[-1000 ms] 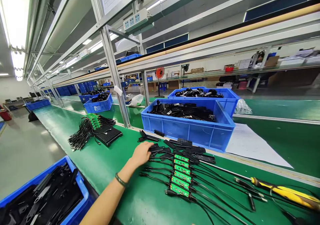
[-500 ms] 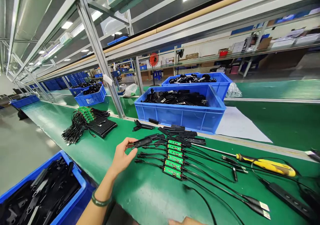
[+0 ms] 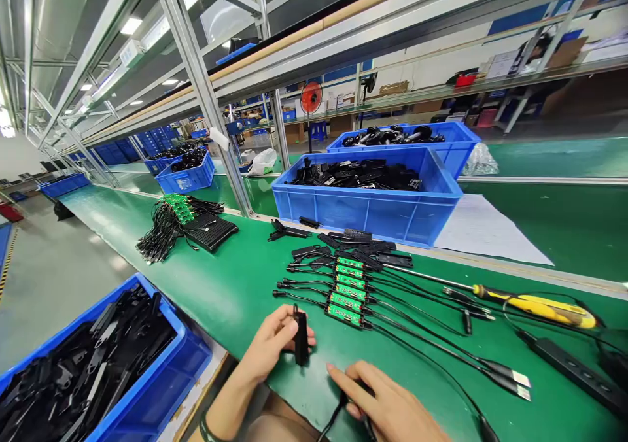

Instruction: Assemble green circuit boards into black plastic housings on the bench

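Observation:
My left hand (image 3: pixel 275 344) grips a narrow black plastic casing (image 3: pixel 301 344), held upright between thumb and fingers near the bench's front edge. Right of it, my right hand (image 3: pixel 380 396) is curled around a black cable (image 3: pixel 336 416); the rest of what lies under the palm is hidden. Just beyond both hands, several green circuit boards (image 3: pixel 347 298) sit in black casings in a row. Short plug leads stick out to their left, and USB cables (image 3: pixel 456 363) run off to the right. More loose black casings (image 3: pixel 360 242) lie behind that row.
A yellow-handled screwdriver (image 3: pixel 544 308) and a black power strip-like bar (image 3: pixel 574 370) lie at right. Behind stands a blue bin (image 3: pixel 353 206) of black parts; another blue bin (image 3: pixel 189 370) is at lower left. Finished-looking bundled boards and cables (image 3: pixel 179 216) rest further left.
My left hand has drawn back from the loose casings toward me with a black casing, now turned upright. My right hand has come up into fuller view, with a black cable in it.

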`<move>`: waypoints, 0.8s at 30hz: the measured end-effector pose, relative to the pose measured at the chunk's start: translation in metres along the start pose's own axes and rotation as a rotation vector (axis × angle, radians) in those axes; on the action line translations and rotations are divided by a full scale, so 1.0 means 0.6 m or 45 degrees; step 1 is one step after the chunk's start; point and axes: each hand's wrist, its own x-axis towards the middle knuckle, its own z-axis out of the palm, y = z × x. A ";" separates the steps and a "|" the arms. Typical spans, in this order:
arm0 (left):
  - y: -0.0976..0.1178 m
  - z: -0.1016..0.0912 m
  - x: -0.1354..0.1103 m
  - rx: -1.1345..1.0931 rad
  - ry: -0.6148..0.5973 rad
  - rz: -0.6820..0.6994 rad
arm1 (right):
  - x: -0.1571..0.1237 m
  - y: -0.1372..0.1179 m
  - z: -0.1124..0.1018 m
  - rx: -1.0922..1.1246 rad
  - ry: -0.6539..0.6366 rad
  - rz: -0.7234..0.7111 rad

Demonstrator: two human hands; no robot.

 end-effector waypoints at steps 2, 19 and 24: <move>-0.014 0.030 0.002 -0.194 0.074 -0.149 | 0.000 0.002 -0.004 0.212 0.083 0.086; -0.047 0.142 -0.026 -0.711 -0.187 -0.397 | 0.016 0.011 -0.027 0.873 0.687 0.673; -0.038 0.151 -0.030 -0.680 -0.199 -0.389 | 0.021 0.014 -0.025 0.837 0.707 0.714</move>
